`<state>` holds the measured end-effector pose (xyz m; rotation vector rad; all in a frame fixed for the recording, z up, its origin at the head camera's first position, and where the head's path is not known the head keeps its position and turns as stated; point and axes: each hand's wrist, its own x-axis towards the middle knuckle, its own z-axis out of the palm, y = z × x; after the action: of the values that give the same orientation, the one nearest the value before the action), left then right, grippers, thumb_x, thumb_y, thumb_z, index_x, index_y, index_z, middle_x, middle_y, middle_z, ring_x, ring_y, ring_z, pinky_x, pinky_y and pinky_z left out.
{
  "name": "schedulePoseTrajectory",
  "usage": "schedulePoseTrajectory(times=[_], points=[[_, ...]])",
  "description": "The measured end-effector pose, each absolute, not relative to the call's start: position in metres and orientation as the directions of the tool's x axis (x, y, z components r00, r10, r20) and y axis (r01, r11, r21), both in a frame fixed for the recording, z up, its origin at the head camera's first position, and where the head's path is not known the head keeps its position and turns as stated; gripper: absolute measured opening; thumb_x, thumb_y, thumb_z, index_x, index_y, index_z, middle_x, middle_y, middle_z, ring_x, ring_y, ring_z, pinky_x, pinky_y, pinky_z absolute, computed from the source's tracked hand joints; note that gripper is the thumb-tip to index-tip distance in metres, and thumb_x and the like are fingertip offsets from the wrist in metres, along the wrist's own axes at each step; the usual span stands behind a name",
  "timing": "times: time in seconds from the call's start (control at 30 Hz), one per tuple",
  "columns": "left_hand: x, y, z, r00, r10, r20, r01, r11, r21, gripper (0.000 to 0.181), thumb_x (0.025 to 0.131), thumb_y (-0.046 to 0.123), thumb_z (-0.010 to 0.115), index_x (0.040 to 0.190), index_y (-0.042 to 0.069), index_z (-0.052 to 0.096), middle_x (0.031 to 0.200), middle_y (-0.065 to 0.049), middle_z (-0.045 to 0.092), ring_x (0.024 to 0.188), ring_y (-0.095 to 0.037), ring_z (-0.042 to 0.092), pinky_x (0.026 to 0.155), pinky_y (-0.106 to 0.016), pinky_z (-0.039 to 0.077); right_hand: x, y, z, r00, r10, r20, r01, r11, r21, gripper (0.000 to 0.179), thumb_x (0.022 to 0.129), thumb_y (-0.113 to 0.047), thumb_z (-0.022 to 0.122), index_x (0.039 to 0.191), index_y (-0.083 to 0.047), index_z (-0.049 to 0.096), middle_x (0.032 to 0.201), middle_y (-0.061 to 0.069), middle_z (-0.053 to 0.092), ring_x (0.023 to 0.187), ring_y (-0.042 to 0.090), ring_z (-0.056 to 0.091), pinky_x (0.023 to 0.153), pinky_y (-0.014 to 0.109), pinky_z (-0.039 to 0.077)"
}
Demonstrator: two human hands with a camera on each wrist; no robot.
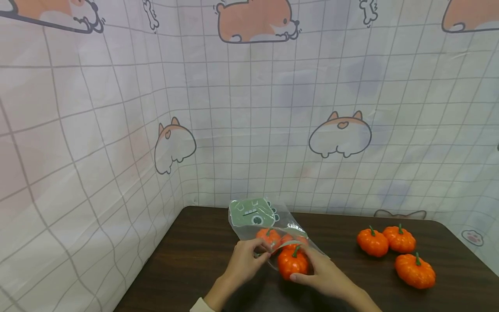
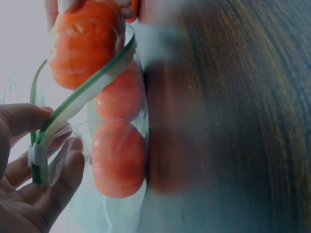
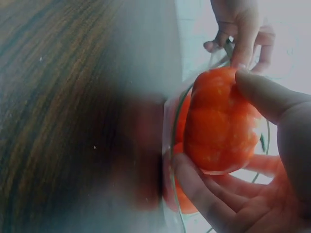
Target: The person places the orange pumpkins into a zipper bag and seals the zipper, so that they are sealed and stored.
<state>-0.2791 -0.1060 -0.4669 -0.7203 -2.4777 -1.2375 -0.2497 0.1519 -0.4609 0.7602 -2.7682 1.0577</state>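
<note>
A clear zip bag [image 1: 286,216] with a green cartoon print lies on the dark table, its mouth facing me. Inside it sit small orange pumpkins, among them one pumpkin [image 2: 119,158] near the bag's side. My left hand [image 1: 247,258] pinches the bag's rim beside its white slider [image 2: 35,154], and the green-edged mouth stands apart. My right hand [image 1: 321,271] grips another pumpkin [image 1: 292,263] with a green stem, thumb on one side and fingers on the other. In the right wrist view this pumpkin is at the bag's mouth, partly within the rim.
To the right on the table [image 1: 187,260] are three more pumpkins: one pumpkin [image 1: 373,242] on the left, one pumpkin [image 1: 400,239] behind, and one pumpkin [image 1: 415,271] nearer me. A white gridded cloth [image 1: 253,130] with cartoon dogs hangs behind and at the left.
</note>
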Motion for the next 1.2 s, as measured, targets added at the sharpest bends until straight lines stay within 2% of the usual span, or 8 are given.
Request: schedulePoseTrajectory(times=[0.17,0.3,0.53,0.63,0.77,0.87,1.07,1.2], points=[[-0.2787,-0.1063,-0.4668,-0.834,0.318,0.452,0.552,0.506,0.663,0.005,0.088,0.010,0.079,0.090,0.012,0.076,0.089,0.004,0.080,0.081,-0.001,0.070,0.067,-0.018,0.051,-0.2508,0.1498,-0.4626,-0.895,-0.376,0.239,-0.440,0.663,-0.606,0.070,0.084,-0.051,0.080,0.135,-0.009,0.056,0.128,0.007,0.066,0.111,0.020,0.064,0.090,0.038,0.055],[-0.2788,-0.1064,-0.4670,-0.836,0.320,0.446,0.549,0.501,0.669,0.004,0.089,0.013,0.079,0.091,0.011,0.076,0.090,0.003,0.080,0.080,0.000,0.070,0.067,-0.018,0.051,-0.2512,0.1497,-0.4627,-0.899,-0.377,0.224,-0.430,0.663,-0.612,0.070,0.084,-0.048,0.081,0.136,-0.008,0.055,0.133,0.010,0.064,0.113,0.021,0.063,0.088,0.037,0.055],[-0.2789,-0.1061,-0.4674,-0.841,0.317,0.438,0.541,0.506,0.672,0.004,0.088,0.011,0.079,0.090,0.012,0.076,0.089,0.003,0.080,0.079,0.000,0.069,0.066,-0.018,0.051,-0.2507,0.1488,-0.4622,-0.898,-0.383,0.215,-0.433,0.683,-0.589,0.071,0.083,-0.047,0.081,0.137,-0.008,0.057,0.137,0.011,0.062,0.119,0.026,0.062,0.093,0.048,0.054],[-0.2786,-0.1057,-0.4670,-0.840,0.315,0.441,0.542,0.509,0.669,0.006,0.087,0.010,0.079,0.090,0.013,0.076,0.088,0.004,0.080,0.078,0.001,0.068,0.066,-0.018,0.051,-0.2503,0.1480,-0.4619,-0.909,-0.362,0.207,-0.411,0.698,-0.587,0.070,0.082,-0.047,0.083,0.136,-0.010,0.058,0.137,0.011,0.061,0.110,0.022,0.063,0.087,0.043,0.055],[-0.2786,-0.1054,-0.4671,-0.838,0.315,0.446,0.546,0.510,0.665,0.006,0.087,0.009,0.079,0.089,0.013,0.076,0.088,0.004,0.080,0.079,0.000,0.069,0.066,-0.017,0.051,-0.2502,0.1465,-0.4631,-0.926,-0.323,0.196,-0.375,0.718,-0.587,0.069,0.079,-0.048,0.085,0.134,-0.015,0.060,0.132,0.009,0.061,0.088,0.011,0.060,0.073,0.030,0.051],[-0.2789,-0.1052,-0.4682,-0.835,0.314,0.451,0.549,0.509,0.663,0.006,0.087,0.008,0.079,0.089,0.013,0.075,0.089,0.003,0.080,0.080,0.001,0.069,0.067,-0.017,0.051,-0.2500,0.1452,-0.4647,-0.937,-0.295,0.188,-0.348,0.732,-0.585,0.068,0.078,-0.048,0.086,0.133,-0.016,0.061,0.125,0.008,0.061,0.078,0.009,0.055,0.068,0.028,0.047],[-0.2791,-0.1043,-0.4697,-0.835,0.306,0.458,0.550,0.512,0.660,0.010,0.087,0.007,0.079,0.087,0.016,0.075,0.088,0.006,0.079,0.080,0.001,0.069,0.067,-0.017,0.051,-0.2493,0.1428,-0.4663,-0.944,-0.268,0.191,-0.329,0.739,-0.587,0.067,0.075,-0.047,0.088,0.129,-0.016,0.064,0.107,0.003,0.057,0.083,0.013,0.057,0.067,0.029,0.047],[-0.2787,-0.1039,-0.4699,-0.833,0.303,0.463,0.552,0.511,0.659,0.014,0.086,0.005,0.080,0.086,0.018,0.074,0.087,0.011,0.078,0.081,0.001,0.070,0.067,-0.018,0.052,-0.2502,0.1423,-0.4674,-0.934,-0.282,0.219,-0.357,0.740,-0.570,0.063,0.076,-0.047,0.087,0.128,-0.018,0.065,0.105,0.000,0.060,0.083,0.011,0.055,0.067,0.026,0.045]])
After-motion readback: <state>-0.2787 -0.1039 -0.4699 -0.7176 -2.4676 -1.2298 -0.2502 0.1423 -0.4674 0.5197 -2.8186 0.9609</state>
